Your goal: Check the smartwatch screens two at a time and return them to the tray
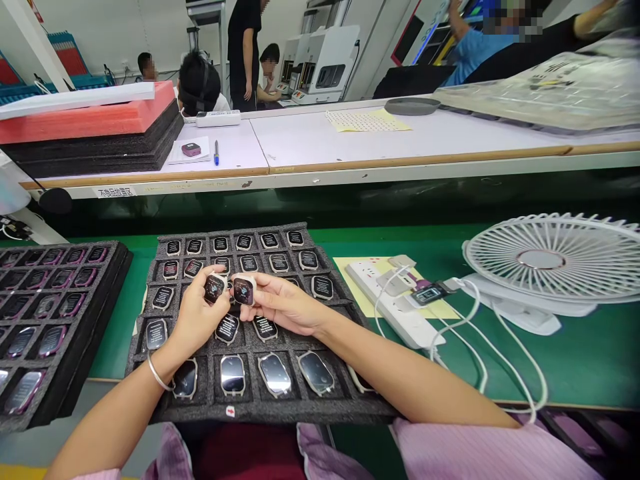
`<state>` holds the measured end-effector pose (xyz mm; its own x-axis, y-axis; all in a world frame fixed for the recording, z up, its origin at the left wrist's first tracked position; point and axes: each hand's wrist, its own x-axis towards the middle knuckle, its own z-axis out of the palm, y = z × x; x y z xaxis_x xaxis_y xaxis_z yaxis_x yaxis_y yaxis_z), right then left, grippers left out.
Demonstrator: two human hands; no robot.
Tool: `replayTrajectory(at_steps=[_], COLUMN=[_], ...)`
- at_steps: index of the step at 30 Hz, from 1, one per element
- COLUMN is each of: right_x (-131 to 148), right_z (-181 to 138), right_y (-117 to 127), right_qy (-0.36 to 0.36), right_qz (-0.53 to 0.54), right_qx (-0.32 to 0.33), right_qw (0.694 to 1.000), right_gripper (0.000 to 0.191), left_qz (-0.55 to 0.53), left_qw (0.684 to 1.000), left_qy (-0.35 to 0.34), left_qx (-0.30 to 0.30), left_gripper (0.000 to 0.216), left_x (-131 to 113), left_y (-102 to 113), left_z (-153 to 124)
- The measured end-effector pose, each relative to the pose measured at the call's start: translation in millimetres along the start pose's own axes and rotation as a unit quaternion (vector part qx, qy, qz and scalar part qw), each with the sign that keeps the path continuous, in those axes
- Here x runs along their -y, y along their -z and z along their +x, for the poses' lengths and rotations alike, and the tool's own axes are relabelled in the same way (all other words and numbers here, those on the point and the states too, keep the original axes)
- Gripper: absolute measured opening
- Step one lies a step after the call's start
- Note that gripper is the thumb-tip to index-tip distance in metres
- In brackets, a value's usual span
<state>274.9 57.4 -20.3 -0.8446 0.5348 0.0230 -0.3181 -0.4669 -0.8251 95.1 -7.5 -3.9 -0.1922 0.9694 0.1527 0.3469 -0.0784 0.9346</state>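
My left hand [196, 310] grips a smartwatch case [215, 287] between thumb and fingers, its lit screen facing up. Close beside it, my right hand [280, 303] pinches a second watch case [244, 291], also with a lit screen. Both are held above a black foam tray [270, 410] filled with rows of strapless watch cases. White text shows on many of the screens, such as the case [227, 328] just below my hands. The front row, including one case [274, 373], has dark, shiny screens. My hands and forearms cover part of the tray.
Stacked foam trays [107, 313] with purple-rimmed watch cases stand at left. On the right are a white power strip [395, 307] with cables and a white fan [540, 260]. A raised shelf [300, 143] crosses behind, bearing red foam [100, 117]. People are beyond it.
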Motion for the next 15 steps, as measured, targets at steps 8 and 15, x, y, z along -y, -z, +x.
replayTrajectory(at_steps=[8,15], right_x=[0.4,-0.4], right_z=[0.0,0.3], right_y=[-0.8,0.1], right_qy=[-0.001,0.001], right_qz=[-0.003,-0.004], right_qx=[-0.005,-0.004], right_qw=[1.000,1.000], right_gripper=[0.049,0.050], left_qz=[0.007,0.000], left_qw=[1.000,1.000], left_qy=[-0.008,0.000], left_qx=[-0.011,-0.006], left_gripper=[0.042,0.043], left_x=[0.2,-0.3], left_y=[0.0,0.2], left_z=[0.7,1.0])
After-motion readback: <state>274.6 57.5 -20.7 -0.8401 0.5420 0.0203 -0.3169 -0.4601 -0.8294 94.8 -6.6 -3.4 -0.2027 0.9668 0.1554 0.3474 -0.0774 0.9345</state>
